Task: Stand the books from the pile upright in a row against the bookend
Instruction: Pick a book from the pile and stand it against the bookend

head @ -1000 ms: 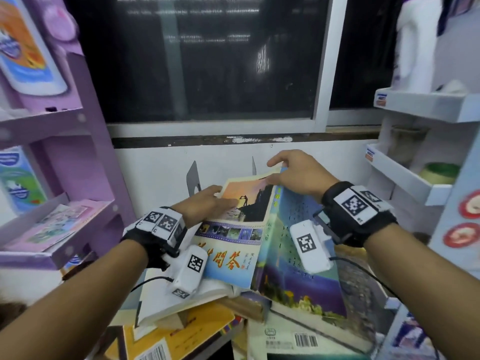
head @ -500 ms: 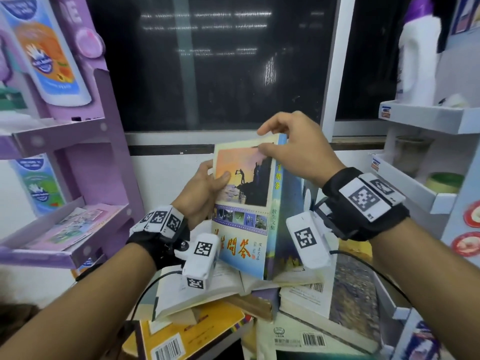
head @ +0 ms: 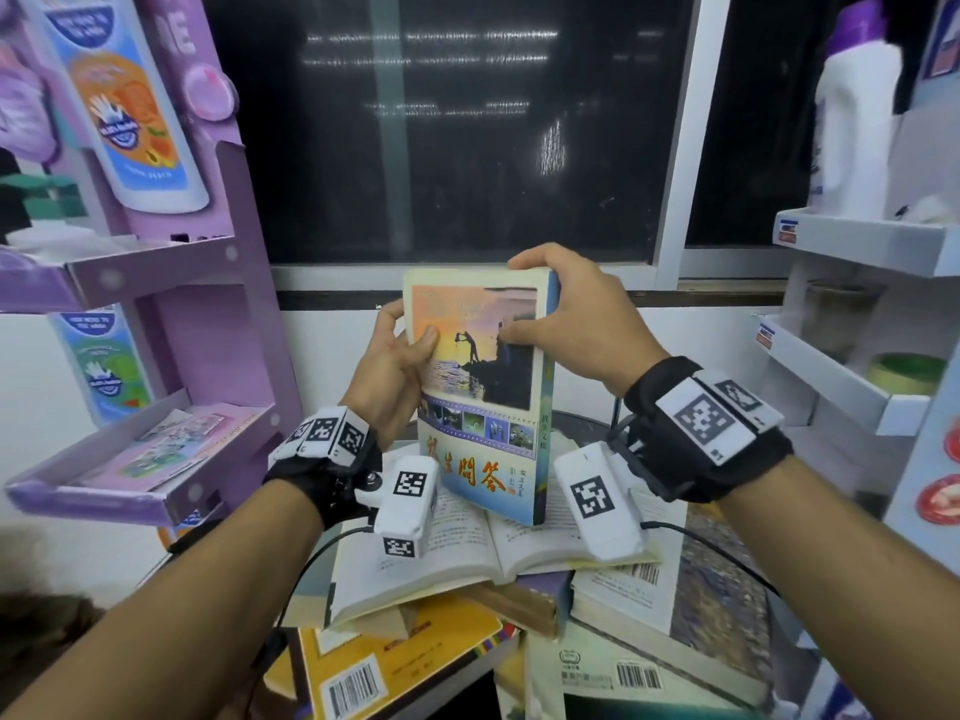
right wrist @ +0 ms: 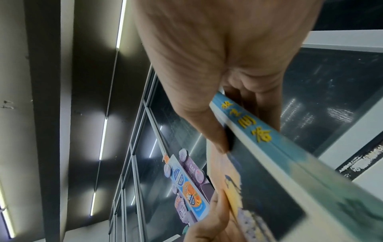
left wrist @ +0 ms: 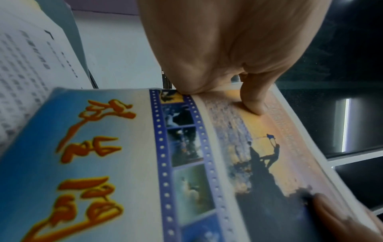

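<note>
Up in front of the dark window [head: 467, 122], well clear of the pile [head: 519, 589], a paperback book [head: 483, 407] is held nearly upright by both hands. Its cover shows a sunset scene with dark figures on a rock, a strip of small photos like film frames, and large orange characters on pale blue at the bottom. On the left stands a purple display rack [head: 171, 314] whose sloping lower tray holds flat printed leaflets; on the right, white shelves [head: 857, 246] carry a white bottle with a purple cap [head: 852, 111] and, lower down, what may be a green roll, though it is blurred. The pile below has an open book [head: 467, 553] on top, a yellow-covered one [head: 384, 662] at the near left and barcoded covers at the near right.

The left hand [head: 387, 376] grips the book's left edge, thumb pressed flat on the cover, the other fingers curled behind. The right hand [head: 566, 314] clamps the top right corner, fingers over the top edge. Only the right wrist view shows the teal spine with yellow characters; the left wrist view shows the thumb's contact closely.
</note>
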`<state>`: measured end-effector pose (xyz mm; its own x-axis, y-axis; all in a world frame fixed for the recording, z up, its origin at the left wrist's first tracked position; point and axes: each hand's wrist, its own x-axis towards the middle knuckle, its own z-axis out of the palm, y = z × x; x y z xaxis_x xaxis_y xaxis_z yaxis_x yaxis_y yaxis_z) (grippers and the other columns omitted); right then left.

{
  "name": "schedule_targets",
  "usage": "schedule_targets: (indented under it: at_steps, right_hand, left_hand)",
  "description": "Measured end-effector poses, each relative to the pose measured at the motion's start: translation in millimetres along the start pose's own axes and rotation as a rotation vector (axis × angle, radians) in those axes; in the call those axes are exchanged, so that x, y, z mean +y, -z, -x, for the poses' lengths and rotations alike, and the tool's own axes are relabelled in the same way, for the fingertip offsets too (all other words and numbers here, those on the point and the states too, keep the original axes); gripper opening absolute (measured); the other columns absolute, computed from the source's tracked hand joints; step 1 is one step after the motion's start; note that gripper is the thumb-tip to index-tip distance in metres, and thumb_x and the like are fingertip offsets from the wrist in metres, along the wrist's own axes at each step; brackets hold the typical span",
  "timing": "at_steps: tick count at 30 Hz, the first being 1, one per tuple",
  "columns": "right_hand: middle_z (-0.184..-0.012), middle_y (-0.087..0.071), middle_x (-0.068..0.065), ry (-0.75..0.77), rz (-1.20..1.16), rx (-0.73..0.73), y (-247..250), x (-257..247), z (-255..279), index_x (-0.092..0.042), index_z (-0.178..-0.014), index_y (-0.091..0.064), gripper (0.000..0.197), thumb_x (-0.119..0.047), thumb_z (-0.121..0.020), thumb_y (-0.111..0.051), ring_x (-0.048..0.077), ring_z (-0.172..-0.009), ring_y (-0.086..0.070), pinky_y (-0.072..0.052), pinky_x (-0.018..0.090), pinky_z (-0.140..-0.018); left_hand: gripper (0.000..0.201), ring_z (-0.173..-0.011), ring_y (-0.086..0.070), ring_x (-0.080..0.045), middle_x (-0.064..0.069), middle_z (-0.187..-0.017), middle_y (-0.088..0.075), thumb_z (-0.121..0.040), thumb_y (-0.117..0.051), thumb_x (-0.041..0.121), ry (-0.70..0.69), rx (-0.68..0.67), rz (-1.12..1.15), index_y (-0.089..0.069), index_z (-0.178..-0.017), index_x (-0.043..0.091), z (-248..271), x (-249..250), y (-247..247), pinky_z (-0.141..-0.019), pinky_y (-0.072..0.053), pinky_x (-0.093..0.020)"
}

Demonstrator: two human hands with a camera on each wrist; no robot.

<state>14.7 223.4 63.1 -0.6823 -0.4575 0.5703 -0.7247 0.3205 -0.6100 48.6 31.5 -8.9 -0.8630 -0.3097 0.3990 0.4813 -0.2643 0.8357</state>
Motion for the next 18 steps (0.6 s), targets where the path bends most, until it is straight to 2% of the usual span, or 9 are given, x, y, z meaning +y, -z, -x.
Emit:
schedule_targets:
  at_steps: [4,8,10,12,15,18]
  right_hand:
    - [-0.115,-0.062,-0.007,0.050,0.018,-0.002,-5.1,-1.8,0.1,-0.025,-0.114,-0.060,0.035,-0.016,-0.083,-0.074,0.010,-0.103,-0.055,-0.046,0.013,-0.065]
    - [-0.114,-0.065,-0.008,0.082,-0.005,0.029,-9.8,-2.9,1.2,-0.023,-0.117,-0.063,0.035,-0.014,-0.085,-0.072,0.008,-0.103,-0.057,-0.045,0.008,-0.069]
    - [-0.115,-0.065,-0.007,0.088,-0.015,0.023,-10.0,-4.0,1.3,-0.023,-0.118,-0.064,0.035,-0.014,-0.085,-0.071,0.008,-0.103,-0.057,-0.047,0.010,-0.072]
    - [-0.116,-0.066,-0.007,0.090,-0.014,-0.001,-9.9,-5.6,1.2,-0.023,-0.119,-0.064,0.037,-0.014,-0.085,-0.072,0.009,-0.104,-0.058,-0.050,0.017,-0.077]
    - [-0.115,-0.066,-0.006,0.079,-0.013,-0.035,-10.6,-8.4,1.3,-0.023,-0.120,-0.064,0.038,-0.016,-0.084,-0.072,0.011,-0.103,-0.060,-0.053,0.022,-0.077]
    - [-0.117,-0.065,-0.006,0.065,0.002,-0.050,-10.5,-9.7,0.6,-0.023,-0.121,-0.062,0.039,-0.018,-0.084,-0.072,0.010,-0.102,-0.061,-0.053,0.020,-0.073]
  left_hand:
    - [0.029,-0.086,-0.070,-0.021,-0.006,-0.103,-0.068,-0.096,-0.045,0.000,-0.030,0.038,-0.092,-0.041,-0.118,0.018,-2.6,-2.0,-4.6,-0.071,-0.057,-0.036]
    - [0.033,-0.084,-0.070,-0.019,-0.006,-0.111,-0.063,-0.097,-0.046,0.002,-0.049,0.066,-0.119,-0.038,-0.125,0.019,-5.5,-1.9,-6.7,-0.071,-0.059,-0.035]
    - [0.040,-0.089,-0.070,-0.021,-0.008,-0.114,-0.065,-0.098,-0.045,0.004,-0.037,0.028,-0.145,-0.036,-0.132,0.023,-5.6,-1.1,-4.9,-0.071,-0.058,-0.034]
    - [0.045,-0.096,-0.069,-0.022,-0.010,-0.118,-0.064,-0.098,-0.046,0.007,-0.027,0.001,-0.195,-0.037,-0.137,0.027,-6.5,-0.7,-2.0,-0.073,-0.056,-0.031]
    - [0.041,-0.100,-0.067,-0.019,-0.009,-0.122,-0.063,-0.099,-0.044,0.008,-0.004,-0.020,-0.221,-0.044,-0.138,0.018,-8.9,-0.5,3.8,-0.075,-0.053,-0.028]
    - [0.036,-0.100,-0.067,-0.021,-0.010,-0.117,-0.067,-0.099,-0.042,0.007,0.024,-0.032,-0.133,-0.048,-0.134,0.007,-10.6,1.2,7.7,-0.079,-0.054,-0.032]
